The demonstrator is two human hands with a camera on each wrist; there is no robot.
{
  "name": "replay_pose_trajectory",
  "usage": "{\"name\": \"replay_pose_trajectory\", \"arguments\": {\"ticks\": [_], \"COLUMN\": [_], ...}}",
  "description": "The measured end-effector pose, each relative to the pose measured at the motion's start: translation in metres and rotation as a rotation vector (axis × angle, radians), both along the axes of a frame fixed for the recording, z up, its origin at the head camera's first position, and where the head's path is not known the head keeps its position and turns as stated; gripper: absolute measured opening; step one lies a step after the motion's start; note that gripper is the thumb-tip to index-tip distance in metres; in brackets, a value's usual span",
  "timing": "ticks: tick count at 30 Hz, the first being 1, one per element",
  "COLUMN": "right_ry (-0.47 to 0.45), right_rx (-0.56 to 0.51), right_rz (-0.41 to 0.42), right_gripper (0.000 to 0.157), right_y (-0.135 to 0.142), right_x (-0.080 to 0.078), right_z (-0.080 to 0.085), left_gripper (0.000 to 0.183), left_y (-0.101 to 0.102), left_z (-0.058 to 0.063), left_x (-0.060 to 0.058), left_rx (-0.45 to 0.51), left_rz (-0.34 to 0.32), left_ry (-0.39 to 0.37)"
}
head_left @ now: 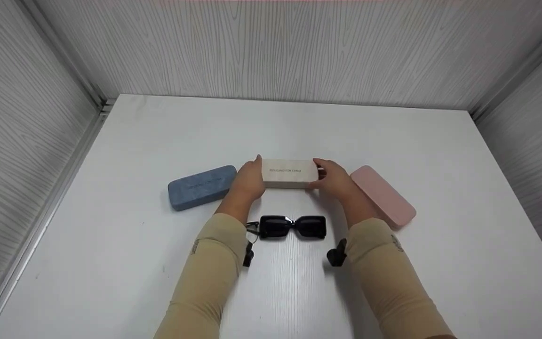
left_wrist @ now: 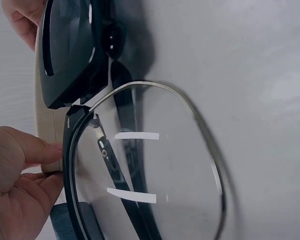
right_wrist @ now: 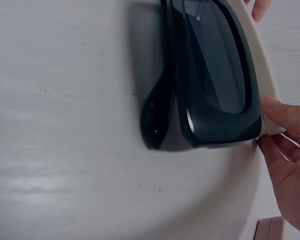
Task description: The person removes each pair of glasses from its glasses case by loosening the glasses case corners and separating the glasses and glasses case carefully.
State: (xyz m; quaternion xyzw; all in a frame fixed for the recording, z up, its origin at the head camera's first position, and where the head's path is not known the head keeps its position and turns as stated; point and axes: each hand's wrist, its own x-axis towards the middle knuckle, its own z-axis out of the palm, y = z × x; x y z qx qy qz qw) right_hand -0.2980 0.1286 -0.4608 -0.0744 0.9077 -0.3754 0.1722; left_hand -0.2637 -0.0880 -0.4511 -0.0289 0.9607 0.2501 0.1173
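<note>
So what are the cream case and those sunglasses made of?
The cream case: perhaps leatherette over a stiff shell, judging by its matte surface and crisp box shape. The sunglasses: probably glossy dark plastic, with sharp highlights on the thick frame; lenses could be plastic or glass.

Head view: is looking forward and down from above and behind the left hand (head_left: 249,179) and right hand (head_left: 336,180), standing farthest off.
Left wrist view: is sitting low behind the left hand, facing it past very near clear-lensed eyeglasses (left_wrist: 117,172), the picture lying sideways.
Right wrist view: is facing the right hand from close behind, past near sunglasses (right_wrist: 217,65), tipping the opposite way.
Cream eyeglass case (head_left: 286,174) between the hands: is appearing in all three, as are the sunglasses.
Eyeglasses: are showing in head and left wrist views.
</note>
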Motion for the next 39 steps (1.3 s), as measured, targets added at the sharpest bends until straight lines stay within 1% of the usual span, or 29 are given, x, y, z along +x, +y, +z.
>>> {"name": "replay_pose_trajectory", "arguments": {"ticks": [4, 9, 13, 16, 20, 25, 31, 36, 39], "right_ry": [-0.004, -0.008, -0.015, -0.018, -0.009, 0.015, 0.024, 0.022, 0.022], "right_rx": [-0.01, -0.03, -0.063, -0.046, -0.022, -0.053, -0.107, -0.146, -0.166], "right_rz": [-0.007, -0.033, -0.055, -0.063, -0.057, -0.043, -0.074, -0.136, -0.185], "right_gripper": [0.083, 0.084, 0.086, 0.085, 0.079, 0.07, 0.067, 0.067, 0.066], "right_y": [0.0, 0.0, 0.004, 0.007, 0.014, 0.026, 0.044, 0.06, 0.07], "right_x": [0.0, 0.002, 0.002, 0.004, 0.008, 0.01, 0.014, 0.02, 0.027], "right_z": [-0.002, -0.002, -0.001, 0.001, 0.008, 0.016, 0.027, 0.032, 0.033], "left_gripper": [0.06, 0.063, 0.072, 0.084, 0.093, 0.09, 0.084, 0.082, 0.08], "left_y": [0.0, 0.001, 0.0, -0.001, 0.002, 0.01, 0.022, 0.031, 0.037], "left_z": [0.0, 0.002, 0.004, 0.007, 0.013, 0.022, 0.03, 0.032, 0.033], "left_x": [0.001, 0.001, 0.0, 0.0, 0.0, 0.001, 0.002, 0.002, 0.004], "left_rx": [0.01, 0.016, 0.036, 0.069, 0.114, 0.156, 0.236, 0.3, 0.332], "left_rz": [0.006, 0.001, -0.017, -0.013, -0.003, -0.028, -0.04, -0.035, -0.036], "left_ry": [-0.011, -0.001, 0.029, 0.042, 0.043, 0.064, 0.08, 0.095, 0.109]}}
